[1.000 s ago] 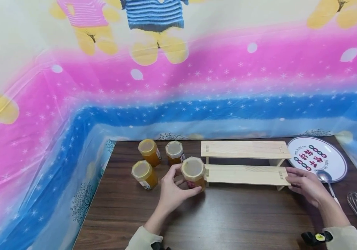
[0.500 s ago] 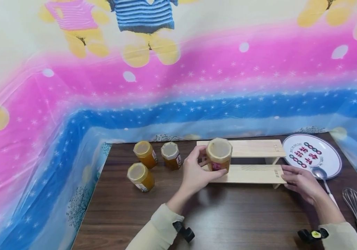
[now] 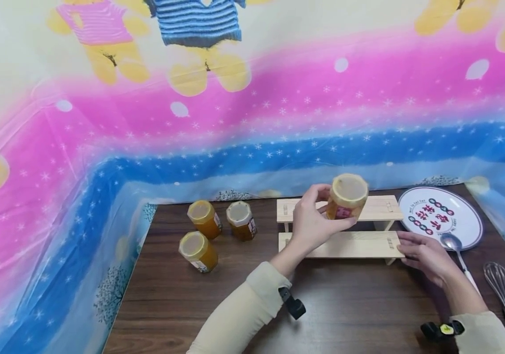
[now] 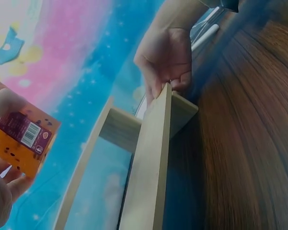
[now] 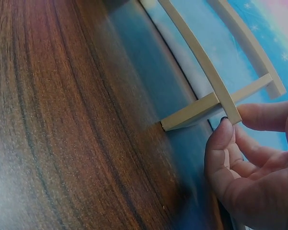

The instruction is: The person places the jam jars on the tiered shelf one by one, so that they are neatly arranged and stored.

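Observation:
My left hand [image 3: 316, 221] grips an octagonal jar [image 3: 347, 197] of amber contents with a pale lid, raised over the two-step wooden rack [image 3: 341, 245]. In the left wrist view the jar [image 4: 25, 139] shows dark specks and a purple barcode label. At the rack's right end my right hand [image 3: 427, 258] pinches the front board; thumb and index finger meet its end in the right wrist view, where the rack [image 5: 201, 62] is seen from the side. Left of the rack stand an amber jar [image 3: 205, 219], a darker jar [image 3: 241, 220] and another amber jar [image 3: 198, 251].
Right of the rack lies a white oval plate [image 3: 469, 216] with red lettering, a spoon [image 3: 453, 243] leaning on its rim. A whisk [image 3: 502, 287] lies at the right edge of the dark wooden table [image 3: 345, 305]. Patterned cloth [image 3: 252, 113] hangs behind.
My left hand has lifted the jar from beside the rack's left end and carried it right and back, over the rear board. The right hand keeps its place at the rack's end.

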`<action>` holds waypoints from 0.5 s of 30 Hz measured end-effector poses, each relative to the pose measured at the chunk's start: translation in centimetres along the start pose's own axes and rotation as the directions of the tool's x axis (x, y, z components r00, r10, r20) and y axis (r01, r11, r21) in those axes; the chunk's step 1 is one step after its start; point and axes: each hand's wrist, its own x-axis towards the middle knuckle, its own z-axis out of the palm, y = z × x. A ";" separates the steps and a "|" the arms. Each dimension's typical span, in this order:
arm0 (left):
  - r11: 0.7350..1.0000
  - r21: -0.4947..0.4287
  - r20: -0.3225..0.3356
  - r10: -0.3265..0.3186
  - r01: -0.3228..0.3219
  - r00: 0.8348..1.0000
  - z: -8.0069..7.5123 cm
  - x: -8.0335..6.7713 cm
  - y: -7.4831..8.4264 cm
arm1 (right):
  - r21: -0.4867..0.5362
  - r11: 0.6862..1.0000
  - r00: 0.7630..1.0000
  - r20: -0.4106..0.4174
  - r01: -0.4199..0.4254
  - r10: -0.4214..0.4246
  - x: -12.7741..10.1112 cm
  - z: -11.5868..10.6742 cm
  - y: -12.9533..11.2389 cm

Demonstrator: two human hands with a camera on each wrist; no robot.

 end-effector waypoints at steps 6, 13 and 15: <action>1.000 -0.012 -0.001 0.003 -0.003 1.000 2.6 1.4 0.0 | -0.003 1.000 1.000 0.004 -0.003 0.003 0.0 0.0 -0.1; 0.999 0.041 0.003 -0.010 0.010 1.000 5.2 2.4 0.2 | -0.011 1.000 1.000 0.000 -0.008 0.008 0.0 -0.1 -0.1; 0.998 0.068 0.005 -0.010 0.010 1.000 5.9 2.6 0.1 | -0.012 1.000 1.000 -0.001 -0.007 0.007 0.1 -0.1 -0.1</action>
